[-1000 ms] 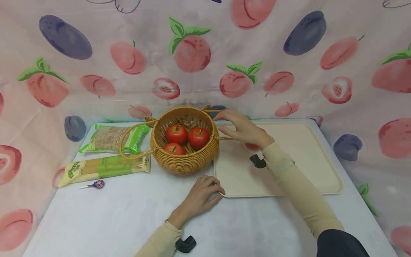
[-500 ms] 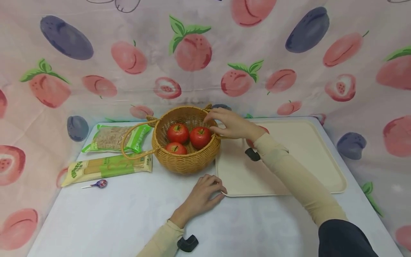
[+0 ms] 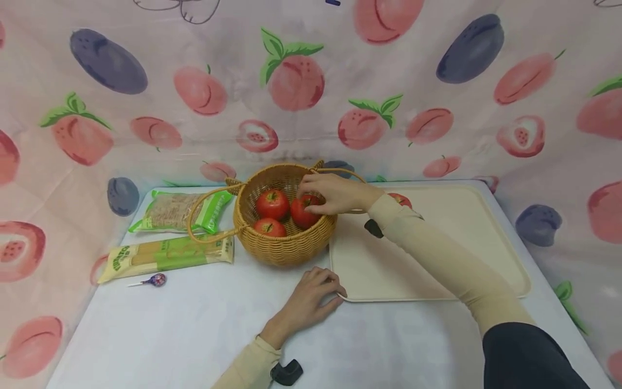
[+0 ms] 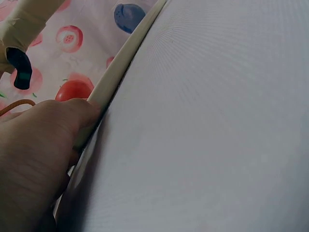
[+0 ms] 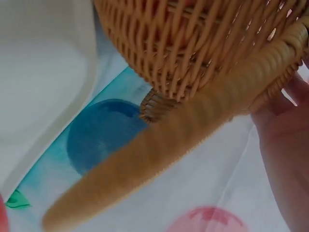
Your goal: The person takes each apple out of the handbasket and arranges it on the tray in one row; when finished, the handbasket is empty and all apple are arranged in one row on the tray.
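My right hand (image 3: pixel 335 193) reaches over the rim of a wicker basket (image 3: pixel 282 249). Its thumb and fingers curl round the rightmost red apple (image 3: pixel 303 215) inside. Two more apples, one at the back left (image 3: pixel 272 204) and one in front (image 3: pixel 270 227), lie in the basket beside it. In the right wrist view the basket wall hides my fingertips. My left hand (image 3: pixel 311 302) holds the near left corner of a cream tray (image 3: pixel 427 259). Seen from the left wrist, its thumb lies against the tray's edge (image 4: pixel 116 72).
Behind my right forearm another apple (image 3: pixel 400 200) shows on the tray. Left of the basket lie a green-edged food packet (image 3: pixel 175 210), a long pack of noodles (image 3: pixel 170 255) and a lollipop (image 3: pixel 154 280). Looped handles (image 3: pixel 196 216) stick out from the basket's sides.
My right hand has moved left from beside the basket's right handle, over the rim and onto the rightmost apple. My left hand has stayed at the tray corner.
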Motion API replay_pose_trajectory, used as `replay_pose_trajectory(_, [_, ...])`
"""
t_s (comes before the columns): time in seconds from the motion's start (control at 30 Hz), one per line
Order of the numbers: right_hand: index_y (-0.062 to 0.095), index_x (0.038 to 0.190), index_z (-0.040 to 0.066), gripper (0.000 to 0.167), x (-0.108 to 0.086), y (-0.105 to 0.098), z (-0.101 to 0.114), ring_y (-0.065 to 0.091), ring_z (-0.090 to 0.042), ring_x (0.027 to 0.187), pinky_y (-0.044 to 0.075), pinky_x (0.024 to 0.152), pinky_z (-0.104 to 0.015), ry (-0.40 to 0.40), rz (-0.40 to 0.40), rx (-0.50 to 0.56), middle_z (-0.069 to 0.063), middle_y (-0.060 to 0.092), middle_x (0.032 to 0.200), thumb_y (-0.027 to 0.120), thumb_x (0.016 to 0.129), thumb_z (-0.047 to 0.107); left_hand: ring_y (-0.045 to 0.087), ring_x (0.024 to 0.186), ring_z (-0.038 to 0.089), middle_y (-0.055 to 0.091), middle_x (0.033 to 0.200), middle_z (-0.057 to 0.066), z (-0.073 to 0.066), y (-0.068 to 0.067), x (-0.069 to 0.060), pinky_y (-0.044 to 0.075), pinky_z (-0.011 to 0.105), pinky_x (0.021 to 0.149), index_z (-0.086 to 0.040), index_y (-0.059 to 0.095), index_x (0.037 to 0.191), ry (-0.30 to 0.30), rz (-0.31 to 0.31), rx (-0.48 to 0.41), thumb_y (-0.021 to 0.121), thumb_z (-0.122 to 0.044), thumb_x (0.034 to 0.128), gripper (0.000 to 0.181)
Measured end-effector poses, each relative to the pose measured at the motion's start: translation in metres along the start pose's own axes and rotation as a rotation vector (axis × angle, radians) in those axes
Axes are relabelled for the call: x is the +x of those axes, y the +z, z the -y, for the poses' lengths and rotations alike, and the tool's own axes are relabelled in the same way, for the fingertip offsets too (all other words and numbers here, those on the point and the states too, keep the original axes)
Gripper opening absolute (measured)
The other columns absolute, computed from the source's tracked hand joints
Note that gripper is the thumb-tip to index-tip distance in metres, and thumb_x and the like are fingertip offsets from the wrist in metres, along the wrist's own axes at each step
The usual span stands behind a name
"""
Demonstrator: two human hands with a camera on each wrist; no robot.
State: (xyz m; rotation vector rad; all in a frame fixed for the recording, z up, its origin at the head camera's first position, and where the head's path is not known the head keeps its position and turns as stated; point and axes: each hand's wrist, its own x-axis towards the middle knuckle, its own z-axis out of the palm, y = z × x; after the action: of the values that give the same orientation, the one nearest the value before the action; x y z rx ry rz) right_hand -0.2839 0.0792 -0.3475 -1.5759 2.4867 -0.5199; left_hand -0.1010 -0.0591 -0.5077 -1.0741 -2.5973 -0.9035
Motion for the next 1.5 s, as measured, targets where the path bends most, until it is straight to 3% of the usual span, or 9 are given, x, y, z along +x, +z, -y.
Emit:
replay_pose_trajectory(0.57, [0.061, 0.122, 0.021, 0.043, 0.036, -0.004, 0.006, 0.052, -0.023, 0.109, 0.045, 0.095, -0.039, 0.040, 0.378, -0.230, -0.006, 0.050, 0.123, 0.068, 0.083, 0.038, 0.047, 0.102, 0.007, 0.055, 0.102, -0.012, -0.002, -0.003, 0.002, 0.039, 0.031, 0.090, -0.031, 0.067, 0.098, 0.012, 0.005, 0.021, 0.063, -0.028, 0.0899, 0.010])
replay_pose_trajectory(1.0, [0.056, 0.130, 0.025, 0.052, 0.049, -0.005, 0.016, 0.051, -0.026, 0.117, 0.042, 0.100, -0.042, 0.131, 0.538, -0.243, -0.008, 0.041, 0.136, 0.073, 0.081, 0.032, 0.046, 0.103, 0.006, 0.055, 0.103, -0.013, 0.000, -0.002, 0.002, 0.039, 0.029, 0.089, -0.032, 0.066, 0.098, 0.011, 0.005, 0.022, 0.062, -0.029, 0.0901, 0.010])
replay_pose_trajectory(1.2, [0.054, 0.132, 0.026, 0.056, 0.050, -0.001, 0.018, 0.049, -0.029, 0.123, 0.039, 0.104, -0.045, 0.168, 0.572, -0.259, -0.009, 0.037, 0.144, 0.073, 0.081, 0.034, 0.046, 0.103, 0.005, 0.054, 0.104, -0.013, -0.001, -0.001, 0.000, 0.039, 0.029, 0.090, -0.033, 0.066, 0.098, 0.004, 0.007, 0.015, 0.062, -0.030, 0.0908, 0.009])
replay_pose_trajectory(1.43, [0.053, 0.134, 0.025, 0.054, 0.052, 0.007, 0.020, 0.056, -0.025, 0.105, 0.046, 0.094, -0.040, 0.190, 0.604, -0.283, -0.008, 0.041, 0.134, 0.071, 0.084, 0.026, 0.046, 0.103, 0.005, 0.055, 0.104, -0.013, -0.002, -0.003, 0.001, 0.039, 0.029, 0.091, -0.032, 0.066, 0.098, 0.003, -0.007, 0.002, 0.062, -0.028, 0.0903, 0.009])
replay_pose_trajectory(1.5, [0.050, 0.136, 0.026, 0.055, 0.052, 0.009, 0.021, 0.054, -0.028, 0.111, 0.044, 0.097, -0.041, 0.224, 0.624, -0.278, -0.009, 0.038, 0.138, 0.070, 0.085, 0.022, 0.046, 0.103, 0.005, 0.055, 0.104, -0.013, -0.002, -0.002, 0.001, 0.039, 0.029, 0.091, -0.032, 0.066, 0.097, 0.005, -0.009, 0.001, 0.062, -0.028, 0.0903, 0.009])
